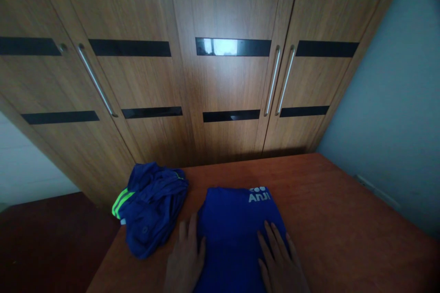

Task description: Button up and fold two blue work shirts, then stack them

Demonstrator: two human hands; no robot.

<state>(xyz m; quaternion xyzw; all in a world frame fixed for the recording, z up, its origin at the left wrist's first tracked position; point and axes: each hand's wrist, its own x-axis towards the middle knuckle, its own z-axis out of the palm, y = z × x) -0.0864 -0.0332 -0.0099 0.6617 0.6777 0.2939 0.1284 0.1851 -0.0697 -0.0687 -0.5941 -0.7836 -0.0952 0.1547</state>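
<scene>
- Folded blue garment (233, 224): lies flat on the reddish-brown counter (330, 210), near the front centre; white lettering (258, 196) shows at its far right corner; the near end runs out of view at the bottom edge.
- Left hand (184, 256): placed along the left edge of the folded garment; fingers extended and unclenched, thumb against the cloth edge; nothing is gripped.
- Right hand (280, 258): laid at the right edge of the same garment; fingers (273, 238) spread and straight, resting on the cloth; nothing is gripped.
- Crumpled dark blue garment (154, 210): heaped at the left side of the counter, just beside the folded garment and apart from it; bright green stripes (123, 202) show on its left part.
- Wardrobe (227, 84): stands behind the counter; wood-grain doors are closed, so the contents are hidden; bar handles (272, 81) and black glossy strips (129, 48) are fitted to the door fronts.
- Wall (395, 114): pale blue-grey; adjoins the wardrobe at the right.
</scene>
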